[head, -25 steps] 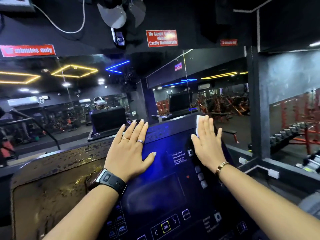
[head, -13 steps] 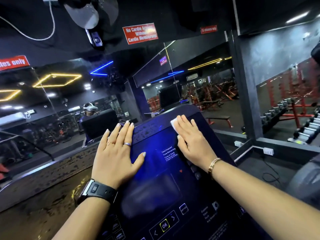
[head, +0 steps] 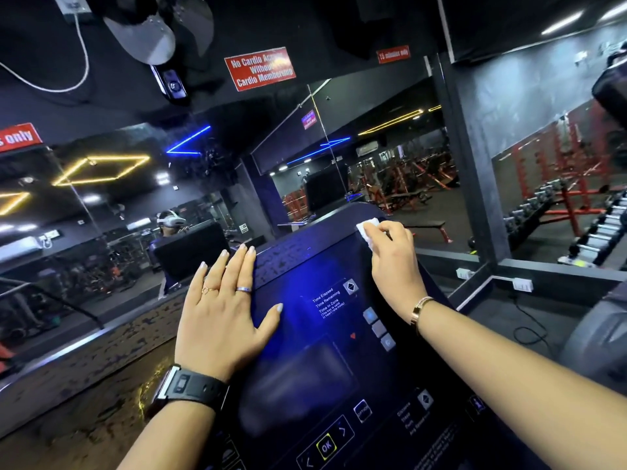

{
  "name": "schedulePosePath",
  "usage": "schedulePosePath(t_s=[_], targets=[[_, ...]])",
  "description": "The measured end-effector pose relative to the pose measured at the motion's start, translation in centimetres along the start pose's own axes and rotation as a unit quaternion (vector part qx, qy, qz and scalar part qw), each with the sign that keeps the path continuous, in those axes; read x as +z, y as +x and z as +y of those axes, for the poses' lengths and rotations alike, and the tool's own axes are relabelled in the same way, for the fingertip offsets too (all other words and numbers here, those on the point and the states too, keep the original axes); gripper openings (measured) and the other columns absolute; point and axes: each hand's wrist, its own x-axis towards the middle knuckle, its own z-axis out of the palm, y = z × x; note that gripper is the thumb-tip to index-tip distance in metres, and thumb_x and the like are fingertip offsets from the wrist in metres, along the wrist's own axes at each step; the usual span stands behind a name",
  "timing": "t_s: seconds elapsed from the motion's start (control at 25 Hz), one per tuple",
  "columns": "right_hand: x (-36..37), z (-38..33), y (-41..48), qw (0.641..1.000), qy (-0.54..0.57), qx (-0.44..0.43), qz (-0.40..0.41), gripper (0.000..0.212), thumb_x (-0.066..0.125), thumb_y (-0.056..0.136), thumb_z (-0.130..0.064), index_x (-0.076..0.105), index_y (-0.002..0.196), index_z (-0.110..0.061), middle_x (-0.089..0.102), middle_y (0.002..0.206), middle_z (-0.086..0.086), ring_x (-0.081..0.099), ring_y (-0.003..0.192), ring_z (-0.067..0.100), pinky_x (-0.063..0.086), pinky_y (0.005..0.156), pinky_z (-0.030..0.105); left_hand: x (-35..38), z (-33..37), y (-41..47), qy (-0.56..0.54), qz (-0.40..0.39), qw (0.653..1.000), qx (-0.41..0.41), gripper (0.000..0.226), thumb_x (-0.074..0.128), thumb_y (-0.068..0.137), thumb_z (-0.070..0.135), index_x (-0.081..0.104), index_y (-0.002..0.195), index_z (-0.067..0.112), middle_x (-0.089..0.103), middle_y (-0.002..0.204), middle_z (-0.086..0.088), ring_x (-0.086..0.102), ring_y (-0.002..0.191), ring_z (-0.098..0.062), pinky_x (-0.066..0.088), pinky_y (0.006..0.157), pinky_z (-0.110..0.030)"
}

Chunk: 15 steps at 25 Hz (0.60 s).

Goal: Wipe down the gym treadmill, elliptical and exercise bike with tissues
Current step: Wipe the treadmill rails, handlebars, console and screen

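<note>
The person's right hand (head: 395, 266) closes its grip on a small crumpled white tissue (head: 366, 228), the fingers curled round it and pressing it against the upper right corner of the dark glossy console panel (head: 298, 293) of a cardio machine. The left hand (head: 222, 320) has its grip released and lies flat with straight fingers on the left side of the same panel, apparently as a brace. Which of the three machines this console belongs to cannot be told, since only the panel is in view. Below the hands lie the blank rectangular display screen (head: 295, 385) and the yellow-outlined OK key (head: 326, 446), both well apart from the tissue. Judged from this layout, the task is at an early or middle point: wiping is under way on the top edge of one console, whereas its lower key rows, the handles and frame, and any other machines appear not yet reached. A mirrored wall (head: 390, 157) ahead and a red dumbbell rack (head: 576, 228) to the right complete the setting.
</note>
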Motion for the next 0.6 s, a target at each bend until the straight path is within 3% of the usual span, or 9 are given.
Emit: schedulePosePath(t_s=[0.12,0.28,0.36,0.44,0.52,0.6], targets=[[0.9,-1.7,1.2,1.0,0.028,0.006,-0.006,0.04,0.053,0.079,0.017,0.068,0.109,-0.006,0.059,0.102,0.013,0.051,0.085,0.033,0.038,0.08,0.027,0.0,-0.2,0.1,-0.001,-0.001,1.0,0.002,0.086,0.031,0.085,0.063,0.037,0.149,0.005,0.042,0.151,-0.01,0.04,0.139,-0.029,0.022,0.117,-0.048],[0.0,-2.7,-1.1,0.973,0.048,-0.201,-0.107,0.046,0.05,0.084,0.015,0.062,0.123,-0.008,0.058,0.116,0.001,0.044,0.082,0.021,0.037,0.084,0.025,0.0,0.1,0.1,-0.007,-0.002,1.0,0.0,0.086,0.03,0.085,0.063,0.038,0.149,0.005,0.043,0.151,-0.011,0.04,0.139,-0.03,0.022,0.117,-0.048],[-1.2,-1.2,-0.7,0.96,0.073,-0.232,-0.142,0.036,0.041,0.094,0.006,0.063,0.118,-0.01,0.055,0.11,-0.012,0.043,0.081,0.017,0.038,0.083,0.024,0.1,0.2,0.1,-0.012,0.001,1.0,-0.001,0.085,0.031,0.085,0.062,0.039,0.148,0.004,0.044,0.15,-0.011,0.04,0.139,-0.03,0.022,0.117,-0.048],[-1.1,0.6,0.5,0.982,0.048,-0.163,-0.088,0.038,0.037,0.093,-0.001,0.066,0.117,-0.009,0.055,0.108,-0.006,0.045,0.086,0.018,0.041,0.085,0.024,0.1,0.2,0.1,-0.012,0.002,1.0,-0.002,0.085,0.03,0.086,0.062,0.039,0.148,0.005,0.044,0.15,-0.011,0.039,0.14,-0.029,0.023,0.117,-0.048],[-0.3,1.2,1.2,0.999,0.018,-0.038,-0.03,0.041,0.044,0.087,0.007,0.066,0.118,-0.007,0.058,0.109,0.005,0.046,0.091,0.024,0.046,0.086,0.036,0.2,0.2,0.1,-0.016,-0.003,1.0,-0.005,0.085,0.03,0.085,0.062,0.039,0.148,0.005,0.043,0.151,-0.01,0.039,0.14,-0.029,0.023,0.117,-0.048],[0.3,-1.0,0.6,0.999,0.019,-0.02,-0.031,0.044,0.048,0.082,0.012,0.067,0.117,-0.008,0.059,0.106,0.006,0.046,0.086,0.025,0.045,0.085,0.03,0.2,0.3,0.1,-0.022,-0.004,1.0,-0.008,0.085,0.031,0.085,0.062,0.039,0.148,0.005,0.042,0.151,-0.01,0.039,0.14,-0.029,0.023,0.117,-0.047]])
